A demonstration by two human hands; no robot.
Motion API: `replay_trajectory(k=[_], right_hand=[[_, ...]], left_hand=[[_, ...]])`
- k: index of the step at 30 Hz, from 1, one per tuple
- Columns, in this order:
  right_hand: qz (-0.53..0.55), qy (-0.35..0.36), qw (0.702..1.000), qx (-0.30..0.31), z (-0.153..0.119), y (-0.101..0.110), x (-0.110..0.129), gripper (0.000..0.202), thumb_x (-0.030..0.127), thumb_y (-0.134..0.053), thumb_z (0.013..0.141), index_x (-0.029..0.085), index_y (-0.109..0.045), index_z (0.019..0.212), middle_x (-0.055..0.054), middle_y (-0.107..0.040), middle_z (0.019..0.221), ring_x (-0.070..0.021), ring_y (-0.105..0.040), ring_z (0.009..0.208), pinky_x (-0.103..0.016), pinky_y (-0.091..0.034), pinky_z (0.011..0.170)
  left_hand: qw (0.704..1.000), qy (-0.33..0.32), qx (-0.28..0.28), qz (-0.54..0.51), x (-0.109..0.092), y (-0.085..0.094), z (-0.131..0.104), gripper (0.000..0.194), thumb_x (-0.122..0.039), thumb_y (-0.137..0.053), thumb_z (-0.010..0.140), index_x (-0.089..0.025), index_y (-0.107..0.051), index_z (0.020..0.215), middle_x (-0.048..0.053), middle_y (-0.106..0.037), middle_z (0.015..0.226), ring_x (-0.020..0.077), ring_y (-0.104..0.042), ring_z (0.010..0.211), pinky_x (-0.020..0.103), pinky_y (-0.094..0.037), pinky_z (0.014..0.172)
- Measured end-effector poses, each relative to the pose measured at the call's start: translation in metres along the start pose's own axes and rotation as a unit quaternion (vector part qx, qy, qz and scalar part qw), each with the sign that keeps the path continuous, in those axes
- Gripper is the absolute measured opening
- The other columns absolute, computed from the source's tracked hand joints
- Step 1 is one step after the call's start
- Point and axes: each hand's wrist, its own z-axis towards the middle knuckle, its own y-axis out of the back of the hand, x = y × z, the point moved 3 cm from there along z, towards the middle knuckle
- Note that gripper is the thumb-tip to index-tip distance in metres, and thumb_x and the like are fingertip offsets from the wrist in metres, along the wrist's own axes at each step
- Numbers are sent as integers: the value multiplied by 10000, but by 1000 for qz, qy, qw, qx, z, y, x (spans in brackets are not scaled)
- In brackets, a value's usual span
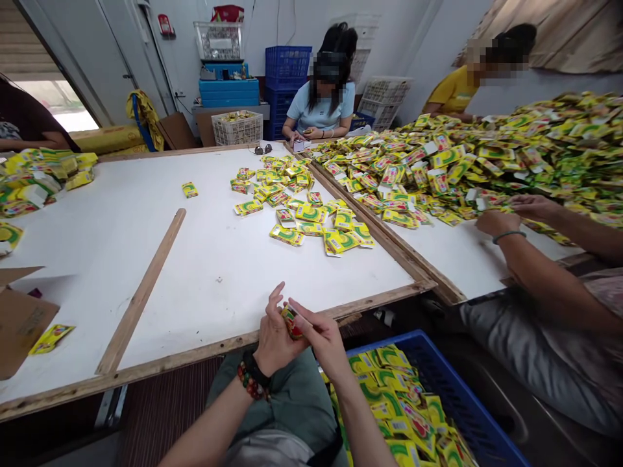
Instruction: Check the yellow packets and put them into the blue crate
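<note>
Just over the table's near edge, my left hand point(278, 340), with a beaded bracelet at the wrist, is wrapped round a small yellow and red box point(293, 322). My right hand point(322, 338) grips the same box from the right, its thumb and fingers at the box's upper end. Part of the box is hidden by the fingers. Beyond my hands, a loose pile of yellow and green boxes point(311, 217) lies on the white table point(195, 279). Below and to the right, a blue crate point(479, 405) holds many similar boxes.
A wooden strip point(141, 292) crosses the table at left, near a cardboard box point(24, 331). One wooden divider point(370, 224) separates off a large heap point(525, 152) at right. A person point(324, 97) sits opposite; others are at both sides. Another person's hands point(511, 217) are at right.
</note>
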Motion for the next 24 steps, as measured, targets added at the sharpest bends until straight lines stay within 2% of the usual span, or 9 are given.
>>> replay_trajectory(k=[3,6,9,13,16,19,21,23,24], right_hand=[[-116,52,991,-38,-4,1,1,332,391,-694,761,225,-740,1045,-48,-727,1078,-301,-675,1014,-465,-508,944],[-145,43,986,-76,-1,1,-2,348,397,-646,801,204,-723,1080,-42,-730,1056,-290,-702,939,-439,-565,853],[-147,53,987,-39,4,-1,0,336,382,-628,825,196,-716,1090,-39,-716,1087,-277,-701,962,-420,-567,865],[-212,125,969,29,1,-1,6,300,322,-584,870,226,-694,1132,-35,-709,1113,-251,-710,947,-380,-575,847],[-258,169,951,22,-3,-1,4,315,284,-548,895,243,-663,1186,-44,-721,1103,-233,-720,906,-350,-585,795],[-277,200,940,2,-5,-5,3,321,256,-530,905,240,-659,1199,-64,-723,1109,-225,-713,922,-332,-574,800],[-289,211,933,40,-7,-9,3,350,242,-537,899,238,-633,1236,-70,-741,1062,-211,-715,873,-314,-573,770],[-303,216,925,74,-13,-6,6,378,239,-519,907,238,-602,1276,-67,-754,995,-194,-712,813,-297,-571,738],[-311,217,923,72,-19,1,8,379,249,-501,916,232,-598,1281,-69,-754,981,-194,-711,812,-295,-570,740]], left_hand=[[996,71,40,28,1,-2,-5,572,-287,-624,728,-211,-316,1204,109,-618,1121,177,-634,683,304,-473,598],[995,82,36,54,2,-2,-7,544,-306,-621,709,-208,-356,1174,48,-648,928,228,-648,757,320,-473,632],[996,71,30,51,3,-1,-5,544,-313,-610,698,-201,-361,1169,48,-638,917,225,-634,735,309,-453,608],[996,75,28,33,2,0,-2,341,-308,-562,735,-209,-383,1008,-1,-580,751,183,-566,605,268,-371,530],[995,87,33,46,3,-1,-1,233,-283,-526,762,-225,-363,918,-28,-516,677,168,-516,559,258,-315,508],[994,88,42,55,4,-3,-3,228,-240,-524,757,-227,-361,916,-30,-490,685,164,-500,570,259,-311,522],[993,92,51,52,2,-1,-5,246,-205,-537,737,-226,-367,913,-30,-485,699,161,-496,581,260,-328,535],[992,89,85,41,-4,4,-6,298,-179,-563,708,-220,-385,943,-26,-503,730,160,-505,602,264,-366,554],[990,70,121,32,-8,7,-4,340,-181,-587,695,-216,-400,977,-14,-530,778,167,-528,647,271,-401,584]])
